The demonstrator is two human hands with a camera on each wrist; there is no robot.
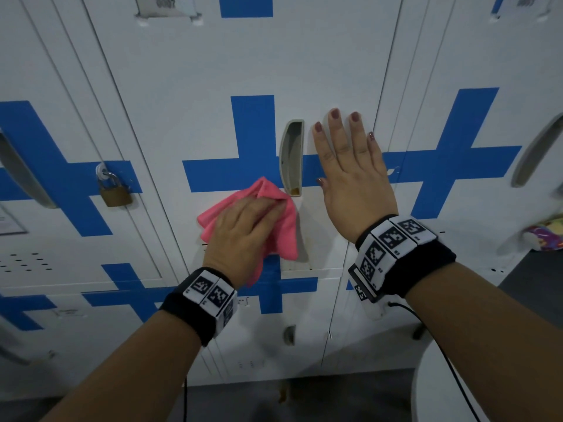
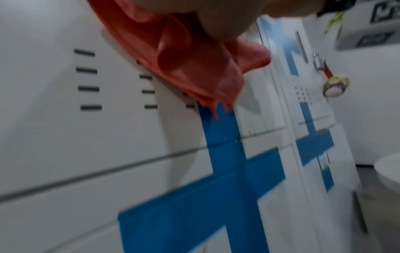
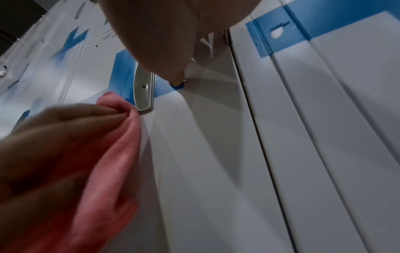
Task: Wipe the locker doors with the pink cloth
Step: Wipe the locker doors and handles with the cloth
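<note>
Wiping looks in progress: your left hand [image 1: 243, 226] presses the bunched pink cloth [image 1: 268, 208] on the middle locker door [image 1: 213, 71] below its handle [image 1: 292, 158]; your right hand [image 1: 350, 166] lies flat beside. Other doors probably remain.

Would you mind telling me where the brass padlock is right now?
In the head view, the brass padlock hangs on the locker door left of the pink cloth.

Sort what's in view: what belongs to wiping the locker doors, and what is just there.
Belongs:
pink cloth, gripped by the left hand
locker door under it
right hand, flat on that door

Just there:
brass padlock
grey recessed handle
colourful charm
</note>
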